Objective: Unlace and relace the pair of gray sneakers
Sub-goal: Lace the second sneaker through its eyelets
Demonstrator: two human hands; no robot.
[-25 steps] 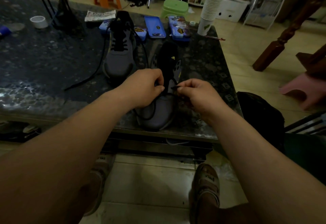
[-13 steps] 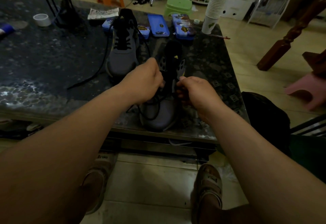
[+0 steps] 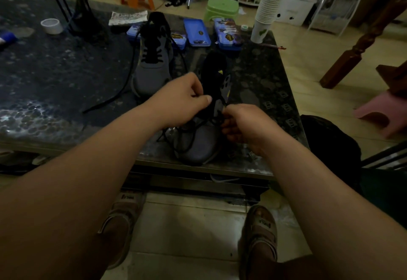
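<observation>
Pinching lace (image 3: 194,134); sneaker (image 3: 199,151) toe near table (image 3: 55,94) edge.

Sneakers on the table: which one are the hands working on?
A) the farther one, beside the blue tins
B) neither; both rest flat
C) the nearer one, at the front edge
C: the left hand and right hand both pinch the black lace over the nearer sneaker; the farther sneaker lies untouched.

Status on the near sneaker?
Left grip holds upper of near sneaker. Right grip pinches black lace at eyelets. Far sneaker partly laced. Nothing blocking.
</observation>
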